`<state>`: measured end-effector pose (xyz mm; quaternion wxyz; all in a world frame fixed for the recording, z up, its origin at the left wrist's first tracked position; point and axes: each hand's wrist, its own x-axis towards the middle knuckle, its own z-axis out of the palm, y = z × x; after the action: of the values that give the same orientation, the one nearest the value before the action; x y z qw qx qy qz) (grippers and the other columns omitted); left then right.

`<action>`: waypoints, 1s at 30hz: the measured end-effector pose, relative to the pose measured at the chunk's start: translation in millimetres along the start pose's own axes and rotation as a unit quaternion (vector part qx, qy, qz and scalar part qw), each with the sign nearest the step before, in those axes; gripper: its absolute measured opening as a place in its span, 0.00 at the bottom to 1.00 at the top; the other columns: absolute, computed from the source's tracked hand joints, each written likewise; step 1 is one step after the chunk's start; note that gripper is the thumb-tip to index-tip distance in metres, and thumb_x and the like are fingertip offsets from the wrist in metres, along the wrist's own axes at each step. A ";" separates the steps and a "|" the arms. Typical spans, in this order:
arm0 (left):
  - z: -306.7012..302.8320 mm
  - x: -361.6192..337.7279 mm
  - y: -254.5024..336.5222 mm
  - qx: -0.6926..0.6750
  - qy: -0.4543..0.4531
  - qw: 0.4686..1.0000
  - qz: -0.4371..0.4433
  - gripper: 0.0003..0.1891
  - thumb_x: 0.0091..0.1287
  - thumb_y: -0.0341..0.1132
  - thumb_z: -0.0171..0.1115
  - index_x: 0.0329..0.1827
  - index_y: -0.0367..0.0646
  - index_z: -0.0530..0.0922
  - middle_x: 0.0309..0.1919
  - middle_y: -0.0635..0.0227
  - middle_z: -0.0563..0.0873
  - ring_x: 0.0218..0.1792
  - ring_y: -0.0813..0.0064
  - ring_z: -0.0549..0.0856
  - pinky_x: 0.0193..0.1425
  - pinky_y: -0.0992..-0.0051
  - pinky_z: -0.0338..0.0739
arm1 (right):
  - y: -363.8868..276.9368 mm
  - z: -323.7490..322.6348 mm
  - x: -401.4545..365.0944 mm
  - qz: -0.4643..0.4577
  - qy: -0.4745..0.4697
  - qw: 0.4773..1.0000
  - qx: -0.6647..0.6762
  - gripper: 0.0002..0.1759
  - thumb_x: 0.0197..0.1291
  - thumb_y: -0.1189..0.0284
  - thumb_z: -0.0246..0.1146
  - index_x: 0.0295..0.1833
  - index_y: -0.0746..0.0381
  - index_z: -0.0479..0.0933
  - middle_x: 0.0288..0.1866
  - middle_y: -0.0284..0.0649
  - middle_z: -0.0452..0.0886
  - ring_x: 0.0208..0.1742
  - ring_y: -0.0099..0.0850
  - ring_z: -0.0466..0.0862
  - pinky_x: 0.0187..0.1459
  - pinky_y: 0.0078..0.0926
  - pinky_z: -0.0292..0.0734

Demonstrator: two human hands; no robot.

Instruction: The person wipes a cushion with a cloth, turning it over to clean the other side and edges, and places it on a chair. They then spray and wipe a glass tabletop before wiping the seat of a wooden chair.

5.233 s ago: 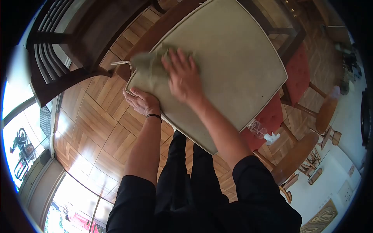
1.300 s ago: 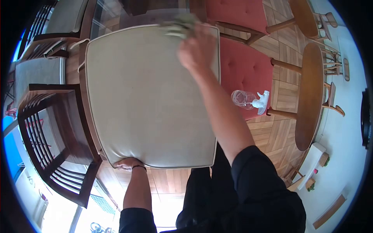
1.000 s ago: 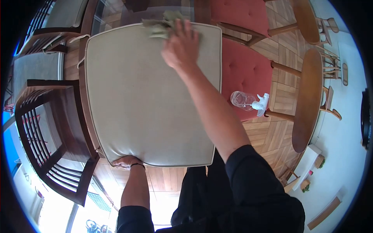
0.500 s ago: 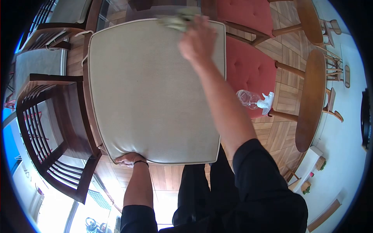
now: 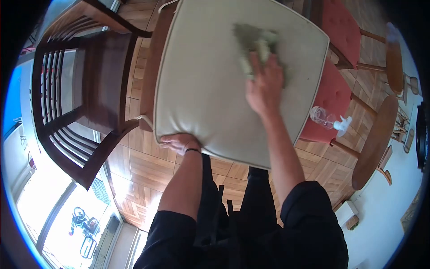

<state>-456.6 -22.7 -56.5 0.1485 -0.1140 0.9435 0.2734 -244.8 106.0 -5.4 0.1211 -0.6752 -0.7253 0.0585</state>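
Observation:
A beige seat cushion [image 5: 215, 89] with pale piping fills the middle of the head view. At its near left corner, my left hand [image 5: 177, 141] grips the edge, and the cover wrinkles beside it. My right hand [image 5: 268, 85] presses a crumpled greenish cloth [image 5: 264, 42] against the cushion's upper right part, its fingers over the cloth. The cloth is somewhat blurred. Pale ties [image 5: 145, 120] stick out from the cushion's left side.
To the left stands a dark wooden chair [image 5: 101, 80] with a slatted back. A clear spray bottle [image 5: 324, 117] with a white trigger head lies on a red tufted seat [image 5: 331, 96] to the right. Beyond is an oval wooden tabletop [image 5: 376, 143]. Parquet flooring [image 5: 148, 168] shows below.
My right hand has drawn the cloth from the cushion's far edge back toward me. My left hand stays at the near corner. The view has shifted and turned, so the cushion appears tilted.

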 end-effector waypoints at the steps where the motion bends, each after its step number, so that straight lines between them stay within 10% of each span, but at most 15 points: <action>1: 3.0 3.8 -5.3 0.005 0.009 1.000 0.014 0.51 0.74 0.71 0.19 0.82 0.30 0.45 0.77 0.34 0.59 0.77 0.40 0.62 0.82 0.54 0.56 | -38.1 4.1 -4.6 -0.018 -0.013 0.999 0.025 0.36 0.62 0.65 0.66 0.77 0.53 0.69 0.78 0.58 0.63 0.81 0.54 0.60 0.76 0.58 0.56; 5: -17.4 -0.9 4.1 -0.077 -0.096 0.992 -0.019 0.50 0.76 0.70 0.27 0.81 0.28 0.45 0.78 0.32 0.53 0.77 0.39 0.60 0.80 0.55 0.60 | -130.9 10.2 -53.5 -0.107 -0.074 0.980 0.148 0.36 0.56 0.68 0.69 0.73 0.50 0.73 0.81 0.50 0.61 0.82 0.48 0.59 0.76 0.54 0.57; 9: -47.9 46.7 -22.2 0.061 -0.144 0.980 0.126 0.45 0.74 0.70 0.39 0.76 0.34 0.58 0.72 0.42 0.61 0.72 0.42 0.64 0.75 0.42 0.55 | -114.2 -8.5 -147.5 -0.066 -0.134 0.986 0.072 0.33 0.56 0.71 0.67 0.70 0.53 0.75 0.84 0.46 0.57 0.84 0.44 0.57 0.78 0.52 0.56; 12: -76.4 79.4 19.0 0.032 -0.105 0.897 0.428 0.44 0.72 0.68 0.48 0.78 0.39 0.59 0.74 0.45 0.62 0.77 0.47 0.59 0.77 0.42 0.49 | -59.6 -33.2 -194.4 0.053 -0.089 0.993 -0.055 0.31 0.65 0.65 0.60 0.75 0.55 0.70 0.81 0.52 0.61 0.82 0.48 0.58 0.77 0.55 0.56; 16: -30.7 133.0 90.8 0.111 -0.183 0.813 0.542 0.39 0.71 0.63 0.54 0.79 0.50 0.64 0.76 0.57 0.69 0.79 0.53 0.59 0.80 0.46 0.47 | -6.6 6.1 -145.9 0.209 -0.037 0.967 -0.141 0.34 0.73 0.56 0.54 0.80 0.57 0.62 0.76 0.60 0.66 0.81 0.57 0.58 0.75 0.60 0.55; 24: 15.3 149.2 87.9 0.195 -0.164 0.788 0.560 0.32 0.73 0.60 0.51 0.73 0.50 0.72 0.59 0.60 0.85 0.61 0.56 0.82 0.63 0.57 0.76 | -219.7 29.1 -118.5 -0.129 -0.080 0.983 0.106 0.28 0.64 0.60 0.64 0.71 0.50 0.76 0.82 0.49 0.60 0.82 0.48 0.59 0.78 0.57 0.54; 30: 11.7 141.5 90.4 0.222 -0.148 0.789 0.553 0.32 0.73 0.60 0.52 0.71 0.49 0.73 0.59 0.60 0.85 0.58 0.55 0.83 0.63 0.56 0.76 | -162.4 -4.3 -222.3 0.011 -0.171 0.985 0.032 0.22 0.66 0.68 0.64 0.65 0.50 0.81 0.82 0.46 0.60 0.83 0.47 0.58 0.76 0.57 0.58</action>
<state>-612.4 39.3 -70.8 0.1307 0.5054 0.8464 0.1052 -387.4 -128.4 17.5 0.0164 -0.6588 -0.7257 0.1973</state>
